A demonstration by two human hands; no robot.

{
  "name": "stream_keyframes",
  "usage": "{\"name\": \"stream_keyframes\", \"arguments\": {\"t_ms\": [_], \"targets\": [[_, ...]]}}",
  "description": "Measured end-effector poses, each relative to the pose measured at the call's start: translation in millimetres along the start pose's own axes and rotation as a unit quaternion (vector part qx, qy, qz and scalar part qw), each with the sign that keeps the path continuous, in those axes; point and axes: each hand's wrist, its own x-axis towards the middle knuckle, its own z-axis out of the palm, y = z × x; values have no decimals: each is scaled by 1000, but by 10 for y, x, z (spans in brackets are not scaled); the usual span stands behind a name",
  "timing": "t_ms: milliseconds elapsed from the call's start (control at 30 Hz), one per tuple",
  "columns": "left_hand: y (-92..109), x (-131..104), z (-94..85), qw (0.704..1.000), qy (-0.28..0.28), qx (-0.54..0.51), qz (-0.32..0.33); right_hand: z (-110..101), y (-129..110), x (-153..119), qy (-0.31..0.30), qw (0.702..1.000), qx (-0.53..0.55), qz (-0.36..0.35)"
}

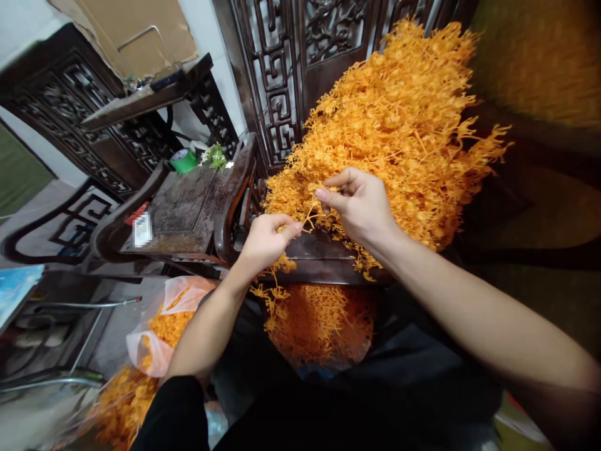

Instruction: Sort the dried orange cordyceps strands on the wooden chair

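A large heap of orange, branching plastic-like pieces (399, 125) lies on a dark carved wooden seat (323, 270). In front of the heap, my left hand (271, 241) pinches the lower end of a thin orange sprig (308, 219). My right hand (359, 203) is at its upper end, thumb and forefinger closed on it. More orange strands hang over the seat's edge below my left hand. Between my legs sits a bag of the same orange pieces (323, 319).
A side table (183, 210) at the left bears green tape (183, 160), white flowers (216, 156) and a blurred white item (142, 229). Plastic bags (153, 351) with orange pieces stand on the floor at lower left. Metal legs (87, 338) are beside them.
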Motion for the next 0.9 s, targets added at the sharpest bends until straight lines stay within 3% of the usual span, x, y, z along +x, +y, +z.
{"name": "stream_keyframes", "arguments": {"t_ms": [67, 200, 300, 367, 433, 567, 633, 700, 800, 900], "targets": [[-13, 30, -43, 998, -23, -50, -34, -100, 73, 119, -2, 999, 38, 22], [-145, 113, -88, 975, -107, -137, -137, -600, 53, 407, 70, 994, 78, 6], [-251, 228, -85, 943, -42, -298, -141, -770, -25, 428, 49, 995, 87, 16], [-296, 315, -73, 909, 20, -395, -130, -635, -62, 287, -20, 991, 124, 36], [-319, 385, -53, 880, 64, -452, -131, -372, -85, 105, -85, 984, 149, 47], [-310, 440, 22, 854, 98, -495, -125, 80, -116, -130, -147, 975, 159, 50], [-278, 428, 67, 851, 114, -500, -115, 169, -127, -178, -172, 981, 82, 27], [-228, 395, 100, 845, 123, -508, -116, 205, -130, -209, -192, 980, -34, -39], [-136, 316, 95, 831, 101, -529, -140, 253, -104, -240, -231, 943, -191, -146], [-66, 230, 33, 817, 71, -548, -162, 312, -46, -246, -278, 903, -282, -166]]}}
